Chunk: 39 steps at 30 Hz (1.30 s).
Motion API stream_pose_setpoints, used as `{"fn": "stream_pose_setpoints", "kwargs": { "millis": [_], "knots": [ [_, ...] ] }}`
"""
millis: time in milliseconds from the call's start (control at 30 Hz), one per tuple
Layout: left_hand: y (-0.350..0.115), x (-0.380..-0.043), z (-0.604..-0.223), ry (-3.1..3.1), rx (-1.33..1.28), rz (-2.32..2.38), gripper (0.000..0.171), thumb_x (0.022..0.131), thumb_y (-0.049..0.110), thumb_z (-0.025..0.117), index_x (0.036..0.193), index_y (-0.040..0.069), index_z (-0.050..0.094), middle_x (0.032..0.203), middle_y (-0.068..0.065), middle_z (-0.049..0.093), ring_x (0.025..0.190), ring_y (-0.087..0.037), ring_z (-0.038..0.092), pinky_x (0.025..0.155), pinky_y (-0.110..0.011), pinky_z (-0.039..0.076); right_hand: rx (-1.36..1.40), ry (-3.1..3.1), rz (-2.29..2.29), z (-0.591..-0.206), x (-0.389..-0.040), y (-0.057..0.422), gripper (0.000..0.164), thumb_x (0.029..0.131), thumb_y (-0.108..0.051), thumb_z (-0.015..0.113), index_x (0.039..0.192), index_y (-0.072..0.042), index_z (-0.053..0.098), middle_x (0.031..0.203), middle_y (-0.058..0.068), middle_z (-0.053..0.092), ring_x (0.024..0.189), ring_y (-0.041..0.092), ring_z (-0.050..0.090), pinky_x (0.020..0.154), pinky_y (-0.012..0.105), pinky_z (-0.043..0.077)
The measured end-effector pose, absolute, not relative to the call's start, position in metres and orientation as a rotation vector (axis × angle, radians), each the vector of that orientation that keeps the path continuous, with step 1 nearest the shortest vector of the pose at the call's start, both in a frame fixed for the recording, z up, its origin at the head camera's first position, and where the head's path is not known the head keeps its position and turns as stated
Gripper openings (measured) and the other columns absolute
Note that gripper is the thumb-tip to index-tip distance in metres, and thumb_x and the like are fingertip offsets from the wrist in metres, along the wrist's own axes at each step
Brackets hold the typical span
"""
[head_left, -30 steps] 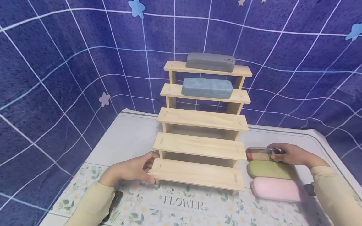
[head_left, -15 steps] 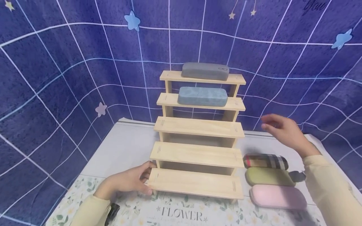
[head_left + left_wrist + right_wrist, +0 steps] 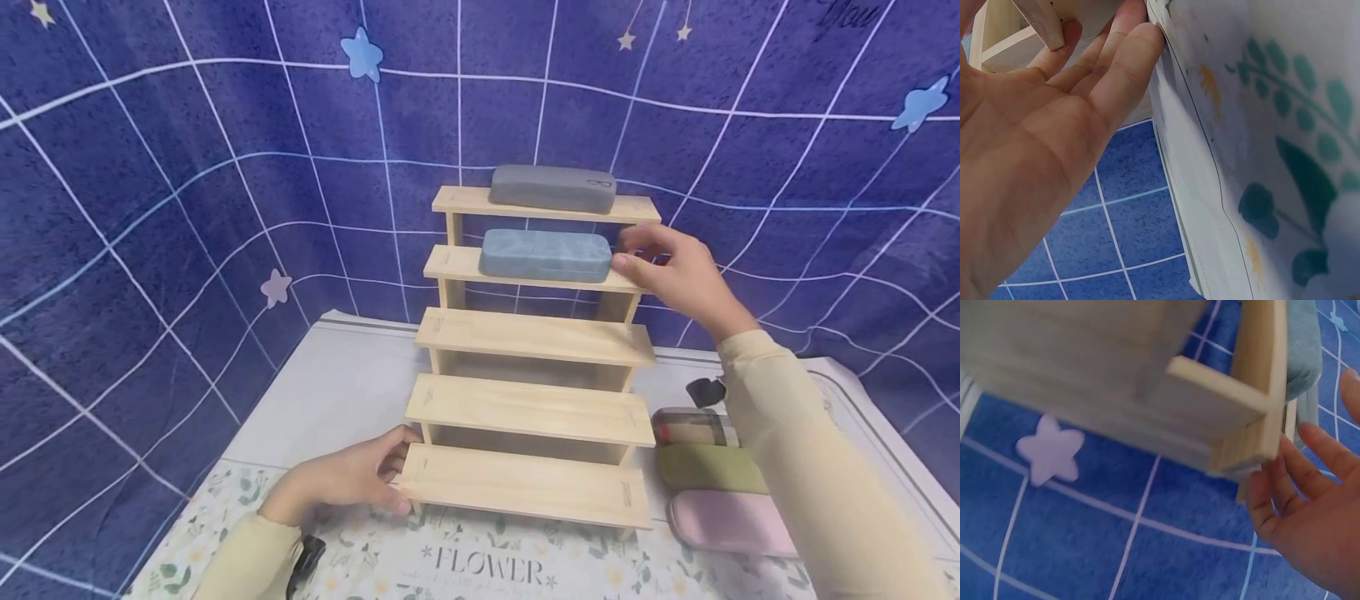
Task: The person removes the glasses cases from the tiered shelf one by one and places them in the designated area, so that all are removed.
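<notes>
A wooden stepped display rack [image 3: 525, 408] stands on the table. My left hand [image 3: 348, 479] holds the left end of its lowest step, thumb at the front corner and fingers behind; the left wrist view shows the palm [image 3: 1029, 144] beside the wood. On the second step from the top lies a blue glasses case [image 3: 545, 255], and a grey glasses case [image 3: 552, 188] lies on the top step. At the blue case's right end is my right hand [image 3: 678, 271], fingers loosely bent, with nothing gripped. In the right wrist view its fingers [image 3: 1310, 469] are by the step's end.
Right of the rack lie a plaid case [image 3: 690, 427], an olive green case [image 3: 705, 467] and a pink case [image 3: 727, 522], partly hidden by my right sleeve [image 3: 817, 467]. A floral mat [image 3: 480, 562] covers the table's front. A blue grid-pattern curtain [image 3: 337, 125] hangs behind.
My right hand has let go of the plaid case, risen, and moved left to the blue case's right end. The left hand keeps its place at the lowest step.
</notes>
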<state>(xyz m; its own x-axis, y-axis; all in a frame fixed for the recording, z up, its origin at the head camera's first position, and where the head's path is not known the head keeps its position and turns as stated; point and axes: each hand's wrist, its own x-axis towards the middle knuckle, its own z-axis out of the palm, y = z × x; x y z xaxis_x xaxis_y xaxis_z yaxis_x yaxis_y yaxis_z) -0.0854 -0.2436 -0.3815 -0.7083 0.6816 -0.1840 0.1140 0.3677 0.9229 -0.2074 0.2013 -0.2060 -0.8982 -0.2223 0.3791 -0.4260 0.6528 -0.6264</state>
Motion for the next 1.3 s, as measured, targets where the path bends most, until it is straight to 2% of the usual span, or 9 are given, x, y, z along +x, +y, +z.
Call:
{"fn": "stream_pose_setpoints", "kwargs": {
  "millis": [67, 200, 333, 467, 567, 833, 1100, 1300],
  "knots": [
    [-0.243, -0.085, -0.38, 2.085, 0.676, 1.336, 0.077, 0.08, 0.011, 0.083, 0.14, -0.001, 0.036, 0.13, -0.015, 0.056, 0.119, -0.031, 0.055, 0.101, -0.032, 0.049, 0.555, -2.627, 1.091, -0.2, -0.212, 0.195, 0.059, 0.094, -0.045, 0.07, 0.139, -0.008, 0.059, 0.132, 0.014, 0.062, 0.108, 0.026, 0.057, 0.082, 0.039, 0.051],
    [-0.241, -0.085, -0.379, 2.089, 0.68, 1.335, 0.076, 0.08, 0.012, 0.083, 0.139, -0.001, 0.037, 0.129, -0.015, 0.056, 0.119, -0.031, 0.056, 0.1, -0.033, 0.05, 0.627, -2.706, 1.02, -0.19, -0.223, 0.183, 0.069, 0.092, -0.049, 0.071, 0.145, -0.009, 0.053, 0.133, 0.017, 0.061, 0.101, 0.029, 0.061, 0.087, 0.046, 0.049],
    [-0.239, -0.084, -0.38, 2.076, 0.689, 1.345, 0.076, 0.081, 0.014, 0.083, 0.139, -0.002, 0.037, 0.128, -0.014, 0.057, 0.118, -0.031, 0.056, 0.101, -0.035, 0.05, 0.639, -2.726, 0.912, -0.184, -0.231, 0.176, 0.068, 0.088, -0.05, 0.075, 0.139, -0.008, 0.059, 0.128, 0.016, 0.064, 0.096, 0.03, 0.062, 0.088, 0.048, 0.048],
    [-0.238, -0.083, -0.381, 2.071, 0.684, 1.353, 0.076, 0.08, 0.014, 0.083, 0.139, -0.001, 0.037, 0.127, -0.013, 0.057, 0.117, -0.031, 0.056, 0.101, -0.035, 0.049, 0.654, -2.716, 0.829, -0.185, -0.235, 0.176, 0.061, 0.088, -0.048, 0.077, 0.131, -0.006, 0.065, 0.124, 0.017, 0.066, 0.099, 0.031, 0.063, 0.091, 0.049, 0.049],
    [-0.238, -0.082, -0.381, 2.074, 0.676, 1.353, 0.076, 0.08, 0.013, 0.083, 0.139, -0.001, 0.037, 0.127, -0.013, 0.057, 0.118, -0.031, 0.056, 0.101, -0.034, 0.049, 0.668, -2.719, 0.808, -0.189, -0.236, 0.175, 0.062, 0.087, -0.049, 0.077, 0.13, -0.005, 0.065, 0.123, 0.018, 0.066, 0.099, 0.032, 0.061, 0.092, 0.05, 0.048],
    [-0.239, -0.082, -0.38, 2.092, 0.683, 1.335, 0.077, 0.08, 0.015, 0.084, 0.14, -0.001, 0.037, 0.126, -0.012, 0.058, 0.117, -0.03, 0.057, 0.101, -0.032, 0.049, 0.688, -2.799, 0.853, -0.19, -0.237, 0.171, 0.079, 0.084, -0.047, 0.081, 0.144, -0.004, 0.053, 0.138, 0.019, 0.057, 0.118, 0.035, 0.055, 0.103, 0.054, 0.042],
    [-0.241, -0.082, -0.378, 2.089, 0.689, 1.343, 0.076, 0.08, 0.013, 0.083, 0.139, -0.002, 0.037, 0.126, -0.013, 0.058, 0.117, -0.031, 0.056, 0.101, -0.034, 0.05, 0.728, -2.885, 0.856, -0.189, -0.236, 0.173, 0.082, 0.085, -0.031, 0.082, 0.153, -0.009, 0.043, 0.131, 0.018, 0.055, 0.096, 0.031, 0.057, 0.089, 0.047, 0.046],
    [-0.242, -0.083, -0.381, 2.118, 0.679, 1.314, 0.078, 0.08, 0.014, 0.084, 0.141, 0.0, 0.037, 0.127, -0.012, 0.058, 0.117, -0.029, 0.056, 0.101, -0.033, 0.049, 0.72, -2.876, 0.845, -0.191, -0.235, 0.18, 0.08, 0.085, -0.03, 0.082, 0.152, -0.008, 0.044, 0.121, 0.018, 0.059, 0.093, 0.031, 0.057, 0.086, 0.046, 0.047]
  ]
}}
